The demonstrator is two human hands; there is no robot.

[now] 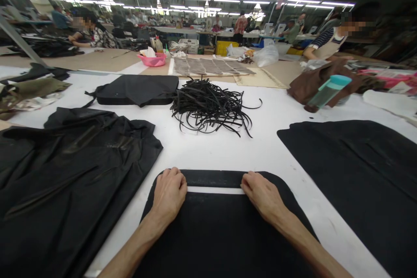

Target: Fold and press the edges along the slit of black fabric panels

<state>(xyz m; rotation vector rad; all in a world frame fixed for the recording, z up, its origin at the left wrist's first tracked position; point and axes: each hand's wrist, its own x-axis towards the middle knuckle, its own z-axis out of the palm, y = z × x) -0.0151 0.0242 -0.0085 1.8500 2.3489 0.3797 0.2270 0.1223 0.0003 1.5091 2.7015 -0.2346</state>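
Observation:
In front of me a black fabric panel with rounded far corners lies on the white table. Along its far edge runs a black strip, and a thin white gap separates strip and panel between my hands. My left hand is closed at the strip's left end, fingers curled over it. At the right end, my right hand has its fingers closed on the strip in the same way. Both thumbs point inward near the white gap. My palms hide parts of the corners, so I cannot tell whether strip and panel join there.
Beyond the panel lies a heap of narrow black strips, beside a stack of black pieces. Black sheets flank me, crumpled left and flat right. A turquoise-lidded bottle leans on brown material. Other people work farther off.

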